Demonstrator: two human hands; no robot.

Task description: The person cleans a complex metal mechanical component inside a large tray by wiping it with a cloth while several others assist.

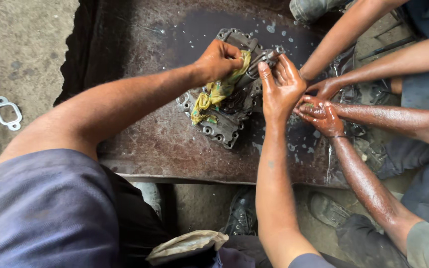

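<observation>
Left hand [218, 60] clenches a yellow rag [218, 94] against the grey metal housing [227, 106], which lies mid-surface [160, 144], its long axis slanting toward the far edge. Right hand [280, 84] grasps the housing's protruding fitting [273, 52], directly beside the left. Other people's wet hands [319, 101] crowd the right edge.

On tray: the metal housing [224, 106] lies on your tray [160, 149].
On housing: the rag [214, 94].
Left, on the floor: the gasket [7, 113].
Right: co-workers' hands [321, 106].
</observation>
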